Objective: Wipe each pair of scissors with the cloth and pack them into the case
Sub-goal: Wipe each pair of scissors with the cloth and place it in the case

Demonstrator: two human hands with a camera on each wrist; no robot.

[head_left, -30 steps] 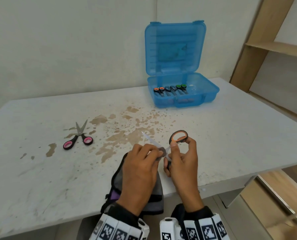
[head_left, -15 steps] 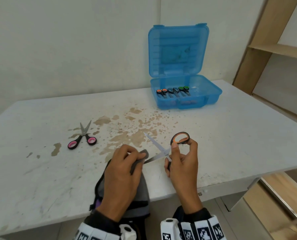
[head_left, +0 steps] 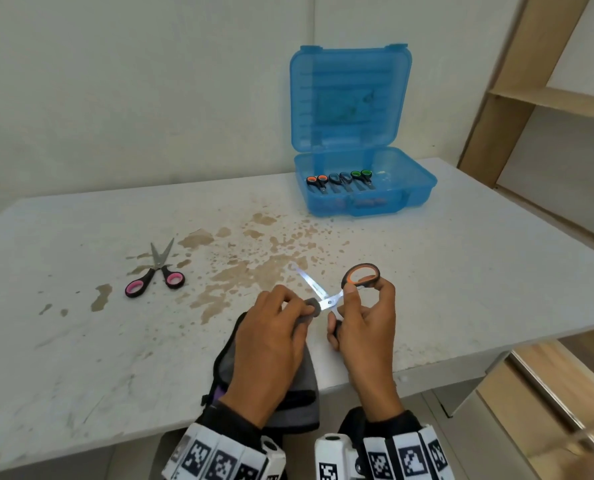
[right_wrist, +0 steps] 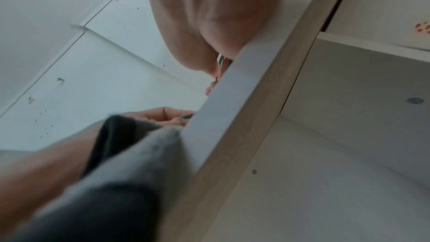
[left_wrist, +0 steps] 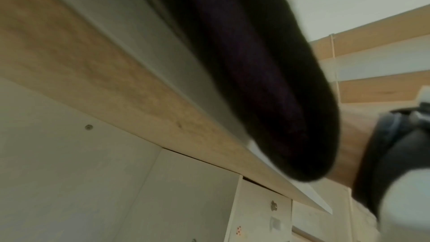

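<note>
My right hand grips the orange-handled scissors by their handles, blades spread open above the table's front edge. My left hand pinches the grey cloth around the lower blade, close to the pivot; the upper blade points up-left, bare. The cloth hangs down over the table edge in the right wrist view. A pink-handled pair of scissors lies on the table at the left. The blue case stands open at the back, with three pairs of scissors lying inside.
The white table carries brown stains in its middle. A wooden shelf unit rises at the right. The left wrist view shows only the dark cloth and the table's underside.
My left hand with the cloth slid left along the blade to its tip, then came back to the pivot. The right hand kept holding the scissors in place.
</note>
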